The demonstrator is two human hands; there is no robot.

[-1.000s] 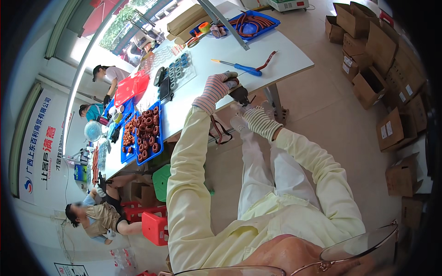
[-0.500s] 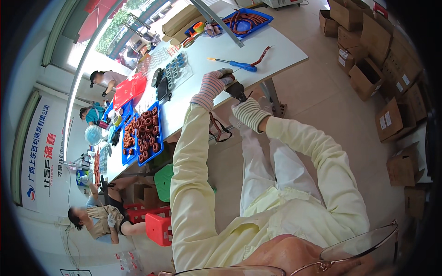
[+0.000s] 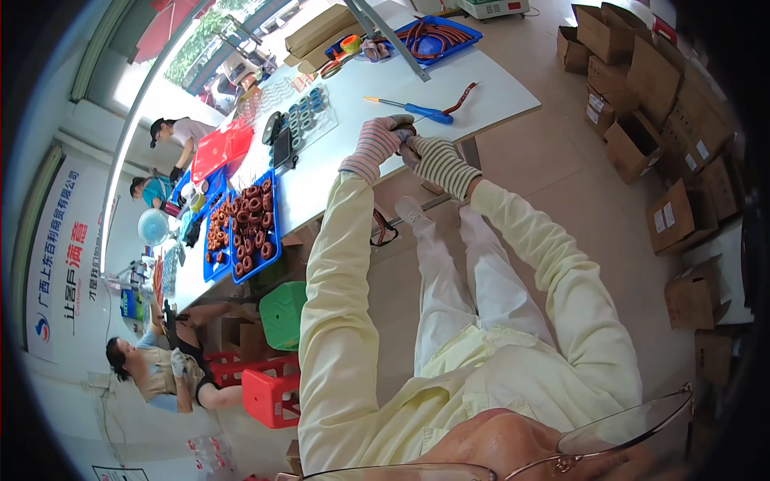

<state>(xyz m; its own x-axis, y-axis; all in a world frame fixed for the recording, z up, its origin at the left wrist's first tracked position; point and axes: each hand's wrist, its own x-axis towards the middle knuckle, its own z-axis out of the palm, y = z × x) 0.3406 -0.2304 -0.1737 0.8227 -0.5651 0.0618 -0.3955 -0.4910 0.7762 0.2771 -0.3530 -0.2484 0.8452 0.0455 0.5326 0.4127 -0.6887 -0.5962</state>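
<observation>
Both my hands wear striped knit gloves and meet at the near edge of the white table (image 3: 353, 104). My left hand (image 3: 377, 143) and my right hand (image 3: 433, 160) close together around a small dark ring-shaped part (image 3: 407, 133), mostly hidden between the fingers. A loop of reddish wire (image 3: 383, 228) hangs below my left forearm. On the table just beyond my hands lie a blue-handled screwdriver (image 3: 409, 107) and a short reddish wire piece (image 3: 464, 98).
Blue trays hold several reddish-brown wound coils (image 3: 250, 228) at the left and red wire (image 3: 429, 34) at the far end. Cardboard boxes (image 3: 642, 88) stand along the right. Green (image 3: 282, 313) and red stools (image 3: 269, 394) sit at lower left, with other people beyond.
My hands stay together on the dark part at the table edge; my right forearm has shifted slightly toward the left hand. The view has drifted a little.
</observation>
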